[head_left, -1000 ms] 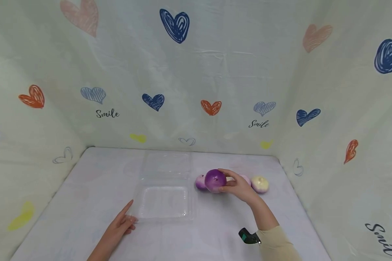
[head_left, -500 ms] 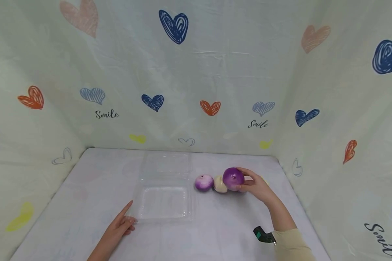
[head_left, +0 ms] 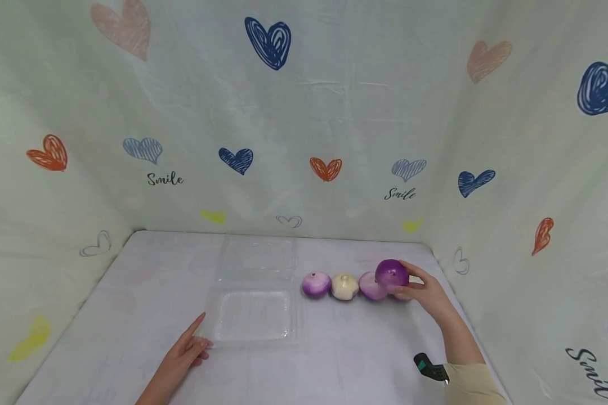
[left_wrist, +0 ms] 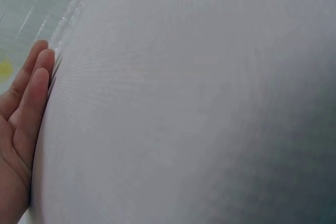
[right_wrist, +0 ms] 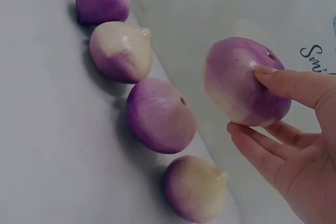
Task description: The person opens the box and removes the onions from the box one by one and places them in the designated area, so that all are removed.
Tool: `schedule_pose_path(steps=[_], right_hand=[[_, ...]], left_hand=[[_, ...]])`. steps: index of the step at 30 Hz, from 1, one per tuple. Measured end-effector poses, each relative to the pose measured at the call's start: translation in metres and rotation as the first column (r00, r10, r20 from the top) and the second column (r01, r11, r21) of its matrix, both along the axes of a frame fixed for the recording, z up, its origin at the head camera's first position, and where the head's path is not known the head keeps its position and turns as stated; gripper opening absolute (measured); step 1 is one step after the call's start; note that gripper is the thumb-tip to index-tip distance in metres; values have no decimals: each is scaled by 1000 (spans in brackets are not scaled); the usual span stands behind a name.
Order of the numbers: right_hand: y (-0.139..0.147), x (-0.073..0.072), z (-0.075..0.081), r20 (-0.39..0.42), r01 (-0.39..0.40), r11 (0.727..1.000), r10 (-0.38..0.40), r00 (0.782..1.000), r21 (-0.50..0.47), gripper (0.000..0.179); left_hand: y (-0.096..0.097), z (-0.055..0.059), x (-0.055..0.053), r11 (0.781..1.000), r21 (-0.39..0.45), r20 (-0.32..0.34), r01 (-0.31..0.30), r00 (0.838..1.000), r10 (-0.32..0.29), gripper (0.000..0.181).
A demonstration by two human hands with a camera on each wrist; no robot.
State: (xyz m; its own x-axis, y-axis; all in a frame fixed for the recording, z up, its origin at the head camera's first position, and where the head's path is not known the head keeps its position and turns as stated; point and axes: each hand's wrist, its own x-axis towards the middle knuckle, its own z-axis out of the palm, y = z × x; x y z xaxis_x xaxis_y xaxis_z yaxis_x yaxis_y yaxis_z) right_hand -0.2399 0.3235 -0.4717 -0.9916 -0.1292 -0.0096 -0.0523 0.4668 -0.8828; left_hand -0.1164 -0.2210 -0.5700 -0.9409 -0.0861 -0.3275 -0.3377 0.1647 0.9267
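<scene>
My right hand [head_left: 428, 292] holds a purple onion [head_left: 392, 273] between thumb and fingers above the right end of a row. The right wrist view shows the held onion [right_wrist: 244, 81] paler on one side, raised off the table. In that row lie a purple-white onion [head_left: 316, 284], a cream one [head_left: 344, 287], a pale purple one [head_left: 372, 286] and one mostly hidden behind the hand. My left hand [head_left: 182, 355] rests at the near left corner of an open clear plastic box [head_left: 253, 342], forefinger extended along its side. Straight fingers [left_wrist: 35, 98] show in the left wrist view.
The box's clear lid [head_left: 258, 256] lies flipped back toward the far edge of the white table [head_left: 116, 326]. A pale curtain [head_left: 354, 112] with printed hearts surrounds the table's back and sides. A black wrist device [head_left: 430, 368] sits by my right sleeve.
My right hand has carried the purple onion rightward along the row, uncovering the left and middle onions and covering the right end. The left hand has stayed by the box.
</scene>
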Motion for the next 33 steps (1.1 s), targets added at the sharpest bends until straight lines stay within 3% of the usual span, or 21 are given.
schedule_pose_path(steps=[8, 14, 20, 33], right_hand=[[19, 2, -4, -30, 95, 995, -95, 995, 14, 71], [29, 5, -7, -41, 209, 978, -209, 977, 5, 72], [42, 3, -16, -24, 275, 960, -275, 961, 39, 70], [62, 3, -34, 60, 429, 903, -426, 902, -33, 73]], left_hand=[[1, 0, -1, 1000, -16, 15, -2, 1000, 3, 62], [1, 1, 0, 1000, -27, 16, -2, 1000, 3, 63], [2, 2, 1, 1000, -21, -1, -1, 1000, 1, 63], [1, 0, 0, 1000, -27, 4, 3, 1000, -3, 62]])
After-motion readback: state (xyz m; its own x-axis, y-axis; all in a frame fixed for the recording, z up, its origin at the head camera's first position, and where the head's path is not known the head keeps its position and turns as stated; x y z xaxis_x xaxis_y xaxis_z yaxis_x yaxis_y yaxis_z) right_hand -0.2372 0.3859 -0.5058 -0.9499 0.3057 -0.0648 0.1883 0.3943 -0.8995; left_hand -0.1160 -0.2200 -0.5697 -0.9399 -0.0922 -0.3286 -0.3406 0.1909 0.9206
